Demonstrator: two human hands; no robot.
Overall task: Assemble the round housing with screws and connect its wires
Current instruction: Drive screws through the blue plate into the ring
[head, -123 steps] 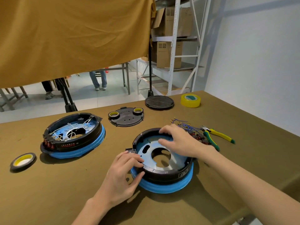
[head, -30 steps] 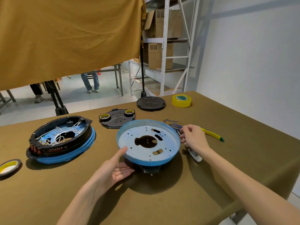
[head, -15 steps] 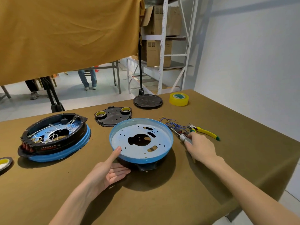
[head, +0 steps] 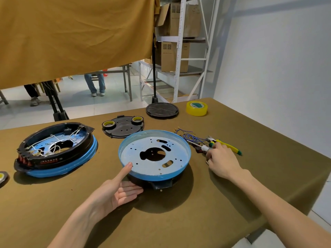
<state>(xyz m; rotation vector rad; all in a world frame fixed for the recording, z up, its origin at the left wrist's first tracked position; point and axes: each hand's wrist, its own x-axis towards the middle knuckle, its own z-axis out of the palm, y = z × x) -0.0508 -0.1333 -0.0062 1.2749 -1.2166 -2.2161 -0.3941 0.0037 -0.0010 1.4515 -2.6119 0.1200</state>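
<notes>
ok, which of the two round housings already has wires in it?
The far-left housing: white wires lie inside its black ring. The one at the left hand shows only a bare perforated plate.

Round housings: we count two, one at centre [head: 154, 156] and one at left [head: 55, 149].
Black cover plates: two, [head: 123, 128] and [head: 162, 110].
Tape rolls: four that we see, [head: 196, 108], [head: 108, 124], [head: 137, 119], [head: 1, 176].
Hands: two, left [head: 117, 191], right [head: 221, 160].
</notes>
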